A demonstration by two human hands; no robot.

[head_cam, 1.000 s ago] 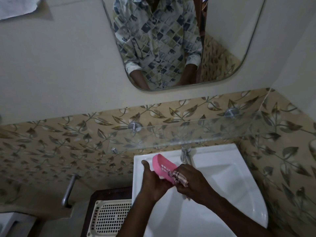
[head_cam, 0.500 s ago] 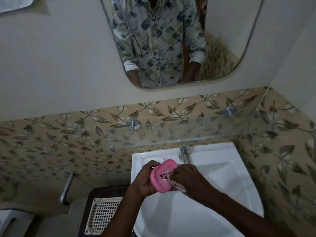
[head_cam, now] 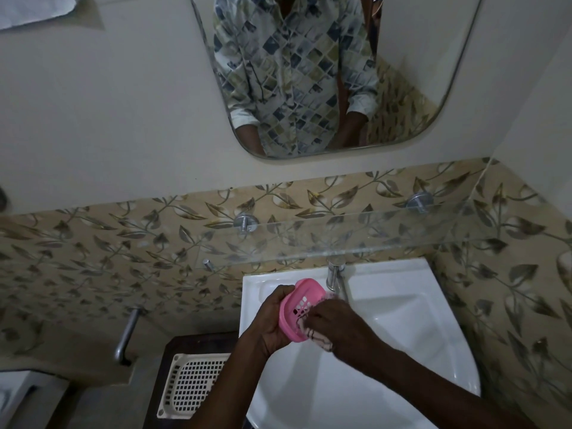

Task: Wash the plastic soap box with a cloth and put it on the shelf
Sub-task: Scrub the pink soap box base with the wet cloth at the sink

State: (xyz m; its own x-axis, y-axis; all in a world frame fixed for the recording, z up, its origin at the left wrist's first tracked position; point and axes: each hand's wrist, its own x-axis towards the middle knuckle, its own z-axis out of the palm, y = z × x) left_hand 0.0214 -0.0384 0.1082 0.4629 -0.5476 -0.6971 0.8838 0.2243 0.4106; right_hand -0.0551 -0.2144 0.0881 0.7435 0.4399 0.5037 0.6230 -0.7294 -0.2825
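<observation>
Leaf-patterned wall tiles (head_cam: 93, 258) back a white corner washbasin (head_cam: 418, 351). Its rear rim sits just below the front edge of the glass shelf (head_cam: 371, 243). The tap (head_cam: 332, 275) stands at 12 o'clock of the hands, near the pink soap box (head_cam: 295, 297). The left hand (head_cam: 272, 320) has its grip curled round the box, tilted over the basin. The right hand (head_cam: 337, 323) has its grip pinching a striped cloth (head_cam: 320, 339) against the slotted face. Open bowl lies at 4 o'clock. A white perforated basket (head_cam: 192, 385) lies at 7 o'clock.

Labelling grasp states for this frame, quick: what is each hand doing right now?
Left hand: fingers curled round the pink soap box, holding it.
Right hand: gripping the cloth, pressed against the soap box.
</observation>
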